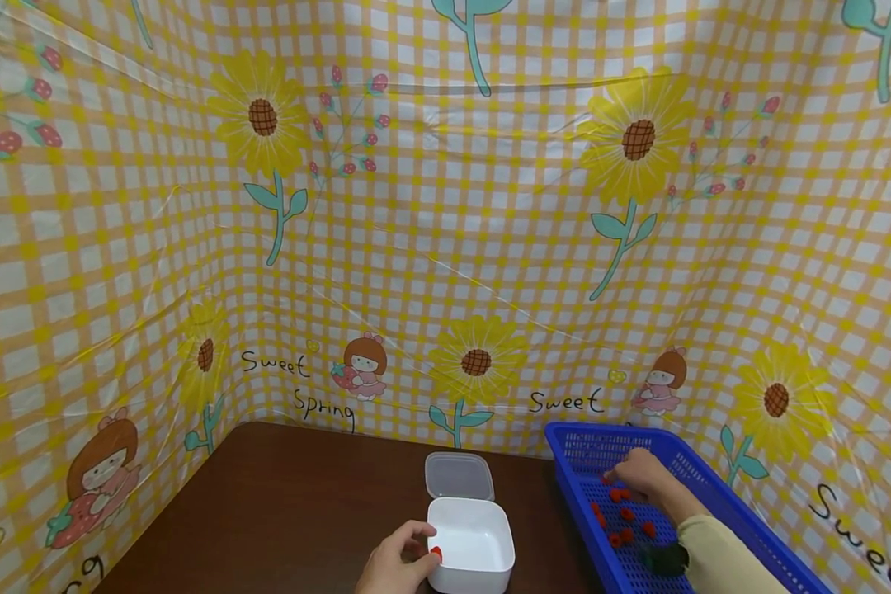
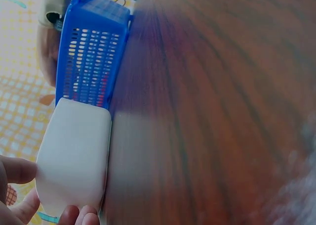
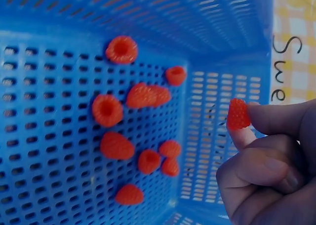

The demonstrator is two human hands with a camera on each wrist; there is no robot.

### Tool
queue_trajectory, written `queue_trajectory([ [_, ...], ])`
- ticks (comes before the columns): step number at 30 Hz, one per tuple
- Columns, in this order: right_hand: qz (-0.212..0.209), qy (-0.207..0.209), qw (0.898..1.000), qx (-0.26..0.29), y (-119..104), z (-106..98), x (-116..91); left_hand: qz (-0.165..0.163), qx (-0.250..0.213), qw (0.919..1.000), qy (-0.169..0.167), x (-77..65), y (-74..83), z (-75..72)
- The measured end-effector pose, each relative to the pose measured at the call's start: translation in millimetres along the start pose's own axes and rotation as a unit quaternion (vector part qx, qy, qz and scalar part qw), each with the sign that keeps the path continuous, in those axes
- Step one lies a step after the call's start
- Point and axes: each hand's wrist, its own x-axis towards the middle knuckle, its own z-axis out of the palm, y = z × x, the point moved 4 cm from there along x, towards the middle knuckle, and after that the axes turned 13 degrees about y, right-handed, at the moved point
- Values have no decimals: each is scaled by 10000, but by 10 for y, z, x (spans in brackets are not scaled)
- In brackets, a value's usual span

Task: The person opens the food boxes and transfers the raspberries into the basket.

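A square white plastic box [image 1: 469,528] stands open on the table. My left hand [image 1: 399,559] holds it at its near left corner, fingers and thumb at the rim; in the left wrist view fingertips [image 2: 69,215] lie against its outer wall. A red raspberry [image 1: 436,553] shows at that corner beside the thumb tip. Over the far end of the blue basket [image 1: 575,505], my right hand [image 1: 642,472] pinches one raspberry [image 3: 238,114] between thumb and index finger, the other fingers curled. Several more raspberries [image 3: 107,111] lie scattered on the basket's perforated floor.
Behind the box lies a translucent lid [image 1: 458,476] on the dark brown table [image 1: 304,503]. The blue basket has raised walls along the table's right side. Patterned yellow-checked cloth [image 1: 475,247] hangs around the back and both sides.
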Motion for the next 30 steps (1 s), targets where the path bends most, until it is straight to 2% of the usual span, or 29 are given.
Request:
queue_trajectory([
  [3,4,-43,9999,-126,72,12,9,-38,-32,10000,-33,7,-8,12],
  [8,77,-43,9999,56,116,12,-13,-42,-115,9999,-116,2,-20,35],
  [13,54,-80,9999,135,53,26,-84,-127,-99,9997,-166,-5,-40,46],
  [19,-252,22,9994,232,-236,64,-160,-87,-37,9999,-91,7,-29,39],
  [25,-711,-133,9960,517,-606,186,-260,-19,-140,9999,-44,21,3,33],
  [30,-894,-344,9935,614,-858,273,-374,37,-72,10000,-44,29,13,24],
])
